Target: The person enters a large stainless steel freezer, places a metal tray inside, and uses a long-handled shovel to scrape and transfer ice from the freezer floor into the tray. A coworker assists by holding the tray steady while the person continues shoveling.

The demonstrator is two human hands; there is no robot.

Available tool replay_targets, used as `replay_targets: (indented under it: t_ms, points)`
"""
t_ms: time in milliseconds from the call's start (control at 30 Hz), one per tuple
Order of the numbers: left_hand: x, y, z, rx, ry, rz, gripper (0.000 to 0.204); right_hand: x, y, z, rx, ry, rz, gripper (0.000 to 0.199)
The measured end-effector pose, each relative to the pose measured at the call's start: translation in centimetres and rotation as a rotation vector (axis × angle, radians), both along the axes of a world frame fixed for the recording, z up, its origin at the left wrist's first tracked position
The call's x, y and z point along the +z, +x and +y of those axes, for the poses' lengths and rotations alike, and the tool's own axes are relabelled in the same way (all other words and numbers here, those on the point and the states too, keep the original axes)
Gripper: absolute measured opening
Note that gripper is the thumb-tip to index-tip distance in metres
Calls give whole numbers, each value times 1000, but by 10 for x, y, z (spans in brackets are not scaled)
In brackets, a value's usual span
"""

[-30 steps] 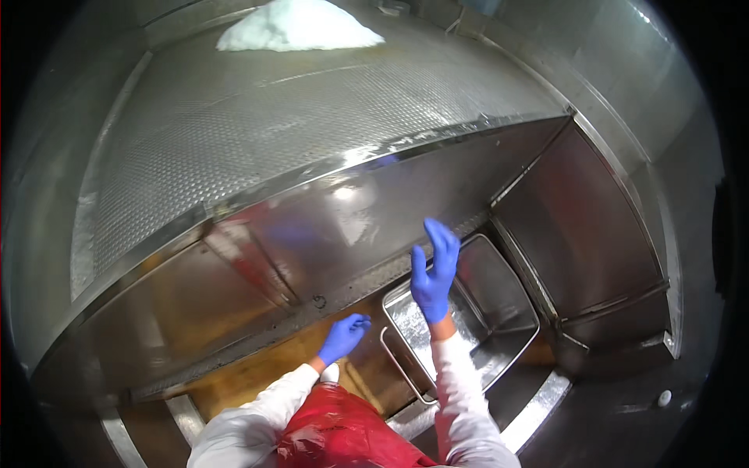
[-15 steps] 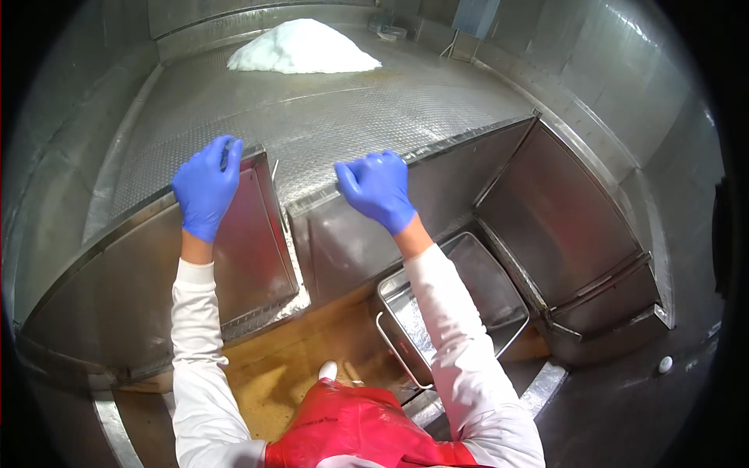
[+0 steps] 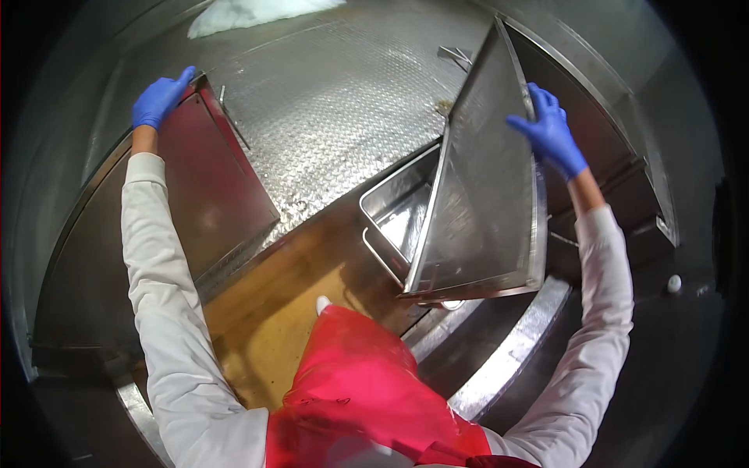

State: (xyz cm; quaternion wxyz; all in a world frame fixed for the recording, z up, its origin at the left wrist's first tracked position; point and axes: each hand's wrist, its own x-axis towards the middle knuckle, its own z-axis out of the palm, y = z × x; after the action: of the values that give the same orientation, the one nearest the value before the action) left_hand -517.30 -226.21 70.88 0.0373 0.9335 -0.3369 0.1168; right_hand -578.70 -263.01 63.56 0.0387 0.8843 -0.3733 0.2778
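Two steel panels are swung open: the left hand point(image 3: 160, 99) grips one panel point(image 3: 207, 187) by its top edge, while the right hand point(image 3: 551, 132) grips the perforated panel point(image 3: 484, 195), whose long axis is nearly upright.

Packages, labels, signs, screens: none visible anywhere in view, only bare unmarked metal surfaces and panels, with no printed, wrapped or displayed item among them.

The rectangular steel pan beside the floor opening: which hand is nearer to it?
Right. The right hand holds a perforated metal panel tilted over the steel pan. The left hand grips another panel far to the left.
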Motion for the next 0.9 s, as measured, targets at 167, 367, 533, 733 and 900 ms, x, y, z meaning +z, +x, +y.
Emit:
replay_targets:
  t_ms: [167,367,533,733,900]
  points:
    - [-4,-18,-2,88,-30,-28,81,14,-46,-72,-270,890,305,68]
    - [-10,-30,-8,123,-40,-39,84,-9,-49,-150,-621,276,505,52]
    - [-6,-30,-1,165,-32,-55,90,-41,-56,-144,-731,-22,186,34]
    - [-14,-51,10,100,-6,-70,84,-50,-56,-149,-669,-47,187,33]
    - [-9,-66,20,137,-42,-99,80,-46,-49,-134,-658,-40,150,32]
